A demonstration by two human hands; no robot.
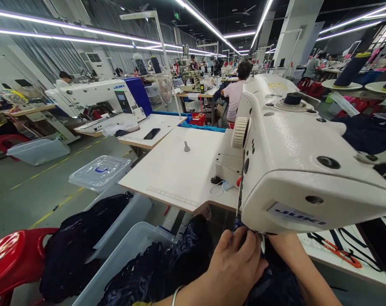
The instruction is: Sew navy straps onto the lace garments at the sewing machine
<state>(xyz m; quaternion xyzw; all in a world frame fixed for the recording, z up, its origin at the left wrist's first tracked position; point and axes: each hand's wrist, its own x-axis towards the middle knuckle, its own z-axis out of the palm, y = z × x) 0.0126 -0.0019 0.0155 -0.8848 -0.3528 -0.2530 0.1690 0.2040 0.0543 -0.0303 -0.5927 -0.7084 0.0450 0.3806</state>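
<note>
My left hand is closed, its fingers curled on dark navy fabric just below the head of a white JUKI sewing machine. A metal bangle circles that wrist. My right hand reaches in from the right under the same machine head. Its fingers are hidden behind the left hand and the machine, so what they hold does not show. The navy fabric hangs down between my forearms. The needle area is covered by the machine head.
A white worktable carries a small grey metal piece. Beyond it lies a black phone. Clear bins with dark fabric and a red stool stand lower left. Orange-handled scissors lie right. A person sits ahead.
</note>
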